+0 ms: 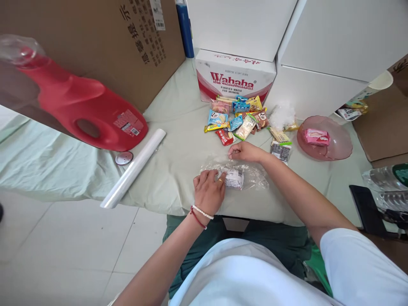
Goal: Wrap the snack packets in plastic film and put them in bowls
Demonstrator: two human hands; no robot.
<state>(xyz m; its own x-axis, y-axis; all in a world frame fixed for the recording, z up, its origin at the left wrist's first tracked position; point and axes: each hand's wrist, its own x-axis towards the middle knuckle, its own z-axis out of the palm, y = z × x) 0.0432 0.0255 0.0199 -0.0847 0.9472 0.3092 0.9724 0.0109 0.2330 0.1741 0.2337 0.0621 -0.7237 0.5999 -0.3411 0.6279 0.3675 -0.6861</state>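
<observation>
A small snack packet (235, 178) with a white printed label lies on a sheet of clear plastic wrap (257, 176) near the table's front edge. My left hand (208, 191) is at the packet's left side, its thumb on the packet and its curled fingers on the film. Just beyond the packet, my right hand (245, 151) has its thumb and fingers pinched together at the far edge of the film. The film is crumpled around the packet and spreads out to the right.
Several colourful snack packets (236, 121) lie before a Wahaha carton (236, 76). At right stands a pink bowl (341, 140) with a pink packet (316, 137) inside. A roll of plastic wrap (134, 170) and a large red jug (108, 114) are at left. A black phone (366, 208) lies far right.
</observation>
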